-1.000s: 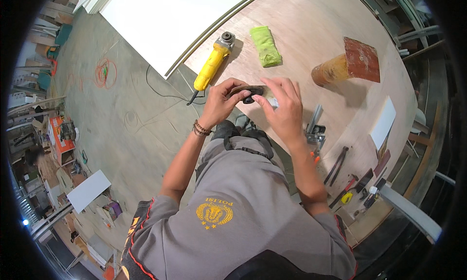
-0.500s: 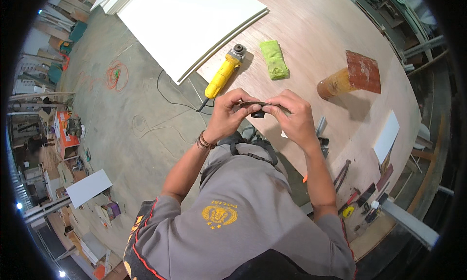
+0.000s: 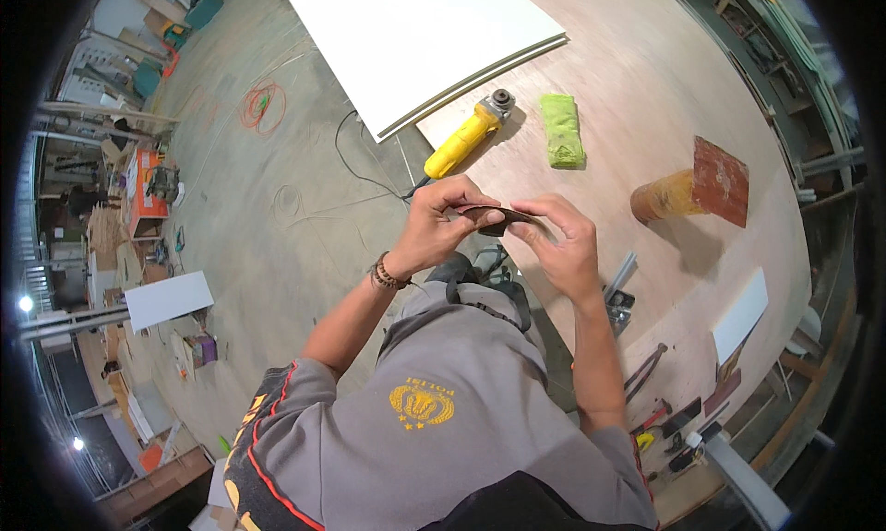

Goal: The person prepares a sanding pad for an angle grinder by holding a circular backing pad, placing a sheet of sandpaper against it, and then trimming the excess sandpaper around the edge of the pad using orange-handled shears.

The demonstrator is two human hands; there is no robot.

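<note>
Both hands meet in front of my body, pinching one thin dark sanding disc [image 3: 492, 227] by opposite edges. My left hand [image 3: 439, 219] grips its left side, thumb on top of the fingers' edge. Holding the right side, my right hand [image 3: 564, 245] has thumb and fingers closed on the rim. The disc is tilted, so its face is only partly visible. Just beyond the left hand, a yellow angle grinder [image 3: 459, 145] lies on the wooden table [image 3: 637, 97], its bare spindle end pointing away. A folded lime-green cloth [image 3: 562, 131] lies to its right.
Large white panels [image 3: 425, 42] are stacked at the far left of the table. To the right stand a yellow-brown cylinder with a reddish plate [image 3: 721, 182] and a white board [image 3: 739, 312]. Pincers [image 3: 645, 371] and other hand tools lie nearer. An orange cable [image 3: 263, 107] coils on the floor.
The view has shifted, so the table items appear farther right. The disc has turned in my fingers: the black round part seen beneath it earlier now shows as a broader dark curved surface.
</note>
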